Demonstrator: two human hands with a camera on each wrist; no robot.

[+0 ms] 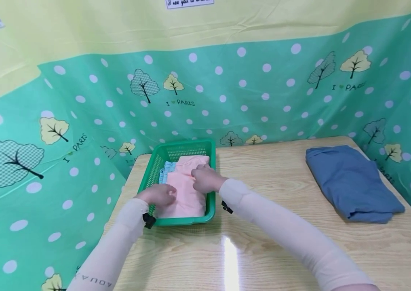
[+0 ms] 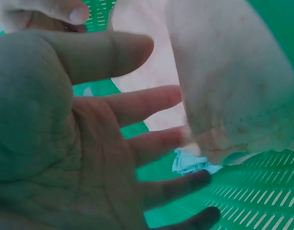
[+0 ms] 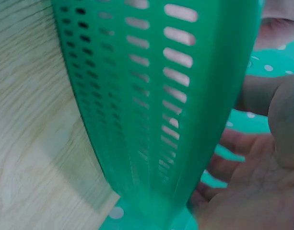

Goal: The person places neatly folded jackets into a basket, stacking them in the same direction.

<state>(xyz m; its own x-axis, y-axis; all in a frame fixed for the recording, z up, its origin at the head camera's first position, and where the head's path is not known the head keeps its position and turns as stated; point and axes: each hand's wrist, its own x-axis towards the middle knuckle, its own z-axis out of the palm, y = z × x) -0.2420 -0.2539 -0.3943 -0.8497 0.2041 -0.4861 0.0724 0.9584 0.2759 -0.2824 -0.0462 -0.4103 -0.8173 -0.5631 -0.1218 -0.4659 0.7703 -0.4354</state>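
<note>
A folded pink garment (image 1: 187, 194) lies in a green plastic basket (image 1: 210, 208), over a light blue ruffled piece of clothing (image 1: 168, 167). My left hand (image 1: 159, 195) is at the garment's left side. In the left wrist view, the fingers (image 2: 151, 103) of that hand are spread, their tips right at the pink cloth. Over the garment's upper right part is my right hand (image 1: 206, 179). The right wrist view shows its thumb apart from its fingers (image 3: 238, 141), partly hidden behind the basket's wall.
The basket stands at the back left of a wooden table (image 1: 263, 178). A folded dark blue garment (image 1: 350, 182) lies at the table's right side. Green and yellow printed curtains (image 1: 223, 81) hang behind and on both sides.
</note>
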